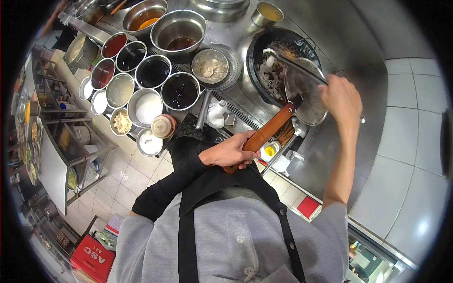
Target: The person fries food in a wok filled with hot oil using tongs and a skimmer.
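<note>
My left hand point(233, 150), below a black sleeve, is wrapped round the brown wooden handle point(271, 128) of a round strainer point(317, 106). The strainer's disc overlaps the right rim of a dark wok point(252, 70). My right hand point(342, 98) is closed round the end of a long-handled metal ladle point(302, 69), whose head reaches down into the wok. Dark, foamy liquid and brown bits lie in the wok. Part of its contents is hidden by the ladle and strainer.
Left of the wok, a bowl of pale pieces point(210, 66) sits on a perforated metal dish point(234, 70). Several seasoning pots, one with white powder point(147, 107), stand beyond. A metal container point(267, 14) is behind the wok; a white cloth point(217, 114) lies near the front.
</note>
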A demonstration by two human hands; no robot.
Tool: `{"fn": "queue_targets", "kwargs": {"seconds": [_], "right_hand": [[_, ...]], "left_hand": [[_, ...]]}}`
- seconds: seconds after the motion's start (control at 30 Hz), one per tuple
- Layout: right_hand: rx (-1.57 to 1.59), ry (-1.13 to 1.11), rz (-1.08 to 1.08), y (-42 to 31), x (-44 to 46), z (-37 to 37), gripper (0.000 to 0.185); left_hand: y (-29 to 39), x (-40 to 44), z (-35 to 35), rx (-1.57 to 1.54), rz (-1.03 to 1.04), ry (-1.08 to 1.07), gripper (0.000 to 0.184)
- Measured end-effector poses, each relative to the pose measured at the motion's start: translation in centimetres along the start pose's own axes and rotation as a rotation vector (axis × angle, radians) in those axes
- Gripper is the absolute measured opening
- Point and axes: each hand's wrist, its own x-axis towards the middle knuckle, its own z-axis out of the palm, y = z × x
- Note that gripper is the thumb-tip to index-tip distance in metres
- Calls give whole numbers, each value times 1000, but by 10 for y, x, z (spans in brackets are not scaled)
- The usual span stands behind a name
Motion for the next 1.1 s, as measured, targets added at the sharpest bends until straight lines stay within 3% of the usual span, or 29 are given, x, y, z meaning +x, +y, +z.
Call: {"fn": "queue_targets", "kwargs": {"seconds": [0.17, 0.4, 0.6, 0.8, 0.97, 1.1], "right_hand": [[-99, -218, -87, -25, 38, 2, 17], [29, 31, -216, -69, 18, 19, 15], [142, -85, -416, -116, 23, 62, 15], [74, 142, -559, -173, 29, 135, 12], [127, 102, -442, -146, 10, 127, 12], [241, 62, -275, -96, -13, 70, 17]], "left_hand": [[2, -1, 2, 6, -18, -25, 47], [7, -11, -2, -27, -23, 43, 45], [5, -12, -10, -28, 19, 71, 44], [-2, -10, -14, -101, 48, 63, 46], [1, -13, -15, -90, 17, 74, 49], [5, -11, -14, -120, 9, 75, 50]]}}
